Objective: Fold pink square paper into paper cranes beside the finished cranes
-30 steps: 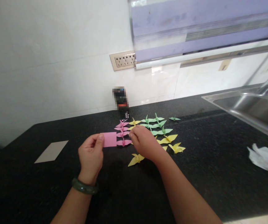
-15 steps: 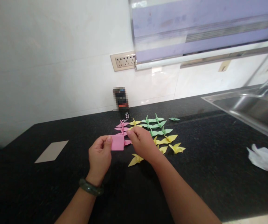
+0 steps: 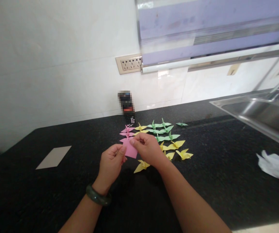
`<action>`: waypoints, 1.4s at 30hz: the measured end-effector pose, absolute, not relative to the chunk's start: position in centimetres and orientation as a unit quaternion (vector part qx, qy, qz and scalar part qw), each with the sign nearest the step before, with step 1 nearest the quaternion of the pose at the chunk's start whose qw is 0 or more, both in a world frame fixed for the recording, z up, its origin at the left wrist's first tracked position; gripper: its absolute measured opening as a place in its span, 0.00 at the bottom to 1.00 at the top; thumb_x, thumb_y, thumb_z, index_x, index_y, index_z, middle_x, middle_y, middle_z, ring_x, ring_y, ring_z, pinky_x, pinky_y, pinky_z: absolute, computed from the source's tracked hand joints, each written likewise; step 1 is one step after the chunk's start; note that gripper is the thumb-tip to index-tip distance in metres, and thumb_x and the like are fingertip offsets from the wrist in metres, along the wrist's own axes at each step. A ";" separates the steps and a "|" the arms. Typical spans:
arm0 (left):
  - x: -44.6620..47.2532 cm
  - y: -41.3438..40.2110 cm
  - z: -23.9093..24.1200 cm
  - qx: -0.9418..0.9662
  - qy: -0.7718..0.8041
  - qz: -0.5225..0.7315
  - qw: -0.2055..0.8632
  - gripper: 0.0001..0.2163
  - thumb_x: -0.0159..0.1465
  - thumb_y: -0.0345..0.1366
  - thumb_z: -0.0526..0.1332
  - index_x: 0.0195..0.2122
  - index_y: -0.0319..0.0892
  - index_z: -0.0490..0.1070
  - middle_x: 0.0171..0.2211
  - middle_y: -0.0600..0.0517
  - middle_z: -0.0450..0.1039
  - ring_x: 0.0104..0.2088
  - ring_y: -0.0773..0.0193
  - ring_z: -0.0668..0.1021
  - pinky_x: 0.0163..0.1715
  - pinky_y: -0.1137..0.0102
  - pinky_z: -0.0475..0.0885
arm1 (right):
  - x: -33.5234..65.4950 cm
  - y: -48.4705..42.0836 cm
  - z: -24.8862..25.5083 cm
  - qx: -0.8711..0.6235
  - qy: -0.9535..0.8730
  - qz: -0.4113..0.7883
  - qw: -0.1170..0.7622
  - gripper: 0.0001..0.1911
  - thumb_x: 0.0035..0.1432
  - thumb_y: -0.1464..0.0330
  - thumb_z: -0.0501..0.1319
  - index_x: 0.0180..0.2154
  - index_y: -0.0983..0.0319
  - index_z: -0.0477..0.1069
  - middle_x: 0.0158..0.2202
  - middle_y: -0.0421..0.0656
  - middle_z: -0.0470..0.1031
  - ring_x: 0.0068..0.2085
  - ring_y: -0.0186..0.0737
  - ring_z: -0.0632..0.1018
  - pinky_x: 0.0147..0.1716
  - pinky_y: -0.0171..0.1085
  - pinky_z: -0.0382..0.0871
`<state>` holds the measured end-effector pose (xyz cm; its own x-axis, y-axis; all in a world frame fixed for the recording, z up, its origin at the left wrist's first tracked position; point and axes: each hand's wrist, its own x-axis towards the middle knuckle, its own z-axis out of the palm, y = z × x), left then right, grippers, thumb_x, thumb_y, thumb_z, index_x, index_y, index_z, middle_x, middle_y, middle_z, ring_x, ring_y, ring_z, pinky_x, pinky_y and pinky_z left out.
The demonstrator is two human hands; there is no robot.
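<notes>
A small pink square of folded paper is held up between both hands, above the dark counter. My left hand pinches its left edge between thumb and fingers; a dark green bangle circles that wrist. My right hand grips the upper right corner, thumb on the face of the paper. Behind the hands stand folded paper cranes: pink cranes at the left, a yellow crane beside them, and green cranes farther right. More yellow cranes lie around my right hand, which hides some of them.
A pale sheet of paper lies flat on the black countertop at the left. A steel sink is set in at the right, with a crumpled white plastic bag nearer me. A blurred-out object leans on the wall below a socket.
My left hand has moved right, closer to my right hand. The pink paper has shifted right and tilted, and my right hand's thumb now overlaps its corner.
</notes>
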<state>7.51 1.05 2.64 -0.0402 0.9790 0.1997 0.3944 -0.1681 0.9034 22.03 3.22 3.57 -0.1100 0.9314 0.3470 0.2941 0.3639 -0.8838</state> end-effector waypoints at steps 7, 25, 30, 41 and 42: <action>7.3 1.3 2.6 0.632 0.547 0.458 0.302 0.11 0.57 0.40 0.56 0.26 0.38 0.71 0.20 0.55 0.68 0.23 0.69 0.69 0.23 0.76 0.63 | 22.3 3.4 3.4 -0.449 -0.684 0.327 0.473 0.11 0.52 0.66 0.56 0.20 0.64 0.65 0.18 0.36 0.62 0.23 0.30 0.63 0.23 0.29 0.56; 6.7 1.5 2.9 0.639 0.577 0.436 0.261 0.13 0.56 0.42 0.56 0.21 0.39 0.68 0.16 0.56 0.62 0.20 0.69 0.65 0.20 0.75 0.59 | 21.8 3.4 3.3 -0.491 -0.668 0.330 0.452 0.06 0.51 0.67 0.56 0.29 0.64 0.68 0.23 0.37 0.67 0.24 0.31 0.66 0.24 0.30 0.57; 6.8 1.3 2.8 0.637 0.551 0.441 0.312 0.11 0.55 0.41 0.57 0.22 0.39 0.69 0.18 0.56 0.65 0.21 0.69 0.67 0.22 0.75 0.62 | 21.8 3.3 3.3 -0.470 -0.702 0.327 0.423 0.05 0.47 0.70 0.59 0.22 0.64 0.66 0.21 0.35 0.64 0.24 0.30 0.63 0.24 0.30 0.55; 6.3 1.7 2.1 0.558 0.544 0.531 0.333 0.09 0.54 0.39 0.60 0.26 0.37 0.71 0.20 0.55 0.69 0.21 0.70 0.69 0.23 0.76 0.64 | 21.7 3.4 2.9 -0.451 -0.696 0.378 0.412 0.13 0.55 0.68 0.53 0.21 0.64 0.66 0.18 0.36 0.65 0.20 0.29 0.64 0.21 0.29 0.55; 6.3 1.8 1.9 0.553 0.540 0.530 0.348 0.09 0.53 0.40 0.60 0.26 0.37 0.71 0.21 0.55 0.69 0.21 0.70 0.69 0.23 0.76 0.65 | 21.7 3.4 2.9 -0.453 -0.686 0.384 0.421 0.11 0.54 0.68 0.53 0.23 0.64 0.67 0.18 0.37 0.65 0.20 0.29 0.65 0.21 0.29 0.56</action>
